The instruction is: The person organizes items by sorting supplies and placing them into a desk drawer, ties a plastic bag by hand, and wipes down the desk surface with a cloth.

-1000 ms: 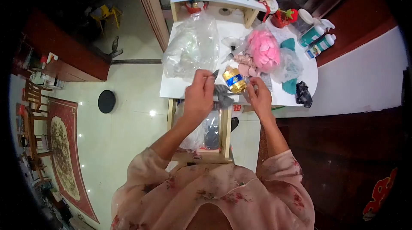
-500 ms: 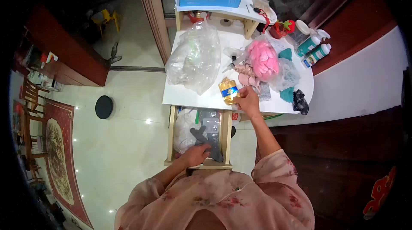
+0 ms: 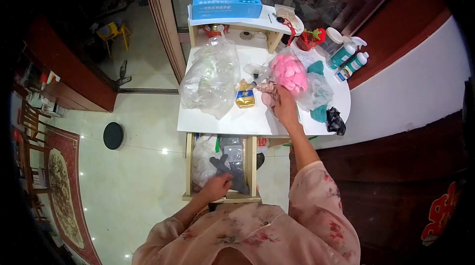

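My right hand [image 3: 285, 109] is on the white desk, its fingers closed on a dusky pink bundle [image 3: 268, 97] of soft-looking pieces; the fingertips are partly hidden. Just left of it stands a gold packet [image 3: 245, 97] with a blue band, now apart from the hand. Behind the fingers lies a clear bag of bright pink material [image 3: 289, 74]. My left hand [image 3: 217, 187] is curled at the front of the open drawer [image 3: 252, 166], beside a grey glove-like piece [image 3: 232, 173]. Whatever its fingers may hold is hidden.
A large clear plastic bag [image 3: 210, 79] lies on the desk's left. A blue box [image 3: 226, 4] sits on the raised shelf. Pump bottles [image 3: 341, 56], a red pot [image 3: 307, 42] and a black crumpled bag [image 3: 336, 121] stand along the right. A round black object [image 3: 113, 136] is on the floor.
My right hand has let go of the gold packet, which now stands further left, and has moved to the dusky pink bundle. My left hand has drawn slightly back from the grey piece.
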A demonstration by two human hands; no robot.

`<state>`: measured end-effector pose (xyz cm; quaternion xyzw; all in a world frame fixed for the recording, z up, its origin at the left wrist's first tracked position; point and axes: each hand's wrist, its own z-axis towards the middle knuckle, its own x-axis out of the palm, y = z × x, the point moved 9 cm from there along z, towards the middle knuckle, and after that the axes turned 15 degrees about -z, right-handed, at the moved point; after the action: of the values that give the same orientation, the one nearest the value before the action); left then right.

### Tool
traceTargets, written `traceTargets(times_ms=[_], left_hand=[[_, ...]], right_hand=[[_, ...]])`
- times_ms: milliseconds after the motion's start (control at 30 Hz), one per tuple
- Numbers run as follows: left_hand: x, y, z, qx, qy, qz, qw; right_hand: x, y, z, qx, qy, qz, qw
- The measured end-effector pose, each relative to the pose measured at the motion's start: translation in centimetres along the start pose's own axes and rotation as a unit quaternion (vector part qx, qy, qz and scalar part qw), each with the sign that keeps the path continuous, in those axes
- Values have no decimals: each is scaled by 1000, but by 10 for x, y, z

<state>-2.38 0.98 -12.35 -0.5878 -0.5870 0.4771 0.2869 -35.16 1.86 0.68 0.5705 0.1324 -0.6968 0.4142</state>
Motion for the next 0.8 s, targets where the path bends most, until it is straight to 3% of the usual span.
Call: traceTargets(times_ms=[67,167,267,400,500,567,633,667,700,800], left_hand=[[10,8,4,-1,10,-2,1000],[15,4,6,12,7,13,1000],[12,4,2,32,-6,18,999],[-3,4,-3,38,0,2,999],[-30,-15,-1,14,-52,-118,992],[-39,-33,10,-14,-76,-265,961],[-40,-50,24,7,-101,-383,918],[-40,-61,29,42,-116,-430,894],[-42,-67,29,75,-132,-476,866],[-32,-15,45,44,-136,-444,885]], right_hand=[[7,-3,10,-5,9,-79,997],[10,-1,17,50,120,-167,977],[-4,1,16,26,92,-161,982],[-35,-10,5,75,72,-70,992],[-44,-25,-14,142,76,62,985],[-31,5,-45,49,51,89,994],[-3,54,-96,72,261,126,954],[4,85,-118,-37,309,12,950],[-1,115,-139,-161,246,115,949],[13,110,-152,-141,325,54,933]])
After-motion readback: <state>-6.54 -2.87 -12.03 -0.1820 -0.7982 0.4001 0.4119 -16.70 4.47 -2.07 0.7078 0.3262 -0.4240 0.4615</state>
